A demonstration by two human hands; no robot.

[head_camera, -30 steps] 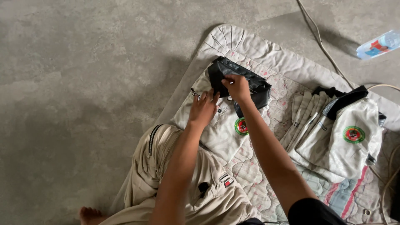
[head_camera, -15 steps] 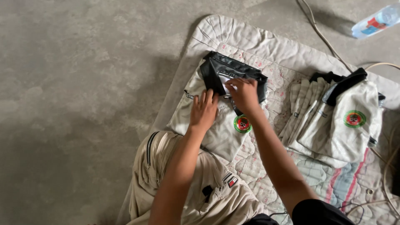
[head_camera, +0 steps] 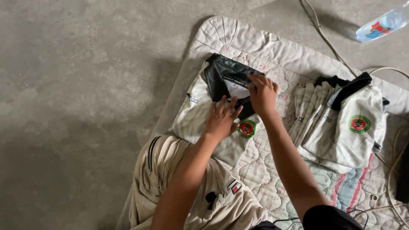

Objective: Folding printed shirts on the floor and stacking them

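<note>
A folded white shirt [head_camera: 197, 116] with a black collar [head_camera: 217, 76] and a round red-and-green badge [head_camera: 246, 128] lies on a quilted mat [head_camera: 238, 40]. My left hand [head_camera: 221, 119] presses flat on the shirt's chest just below the collar, fingers spread. My right hand [head_camera: 262, 93] rests on the right side of the collar, fingers curled on the fabric near the placket.
A stack of similar folded white shirts [head_camera: 345, 123] lies to the right on the mat. A plastic water bottle [head_camera: 383, 23] sits on the concrete floor at top right. Cords [head_camera: 324, 38] run along the right side. My beige-trousered knee [head_camera: 170, 179] is at bottom.
The view has shifted so the shirt sits lower in frame. My left hand moved slightly down the chest; my right hand stayed on the collar.
</note>
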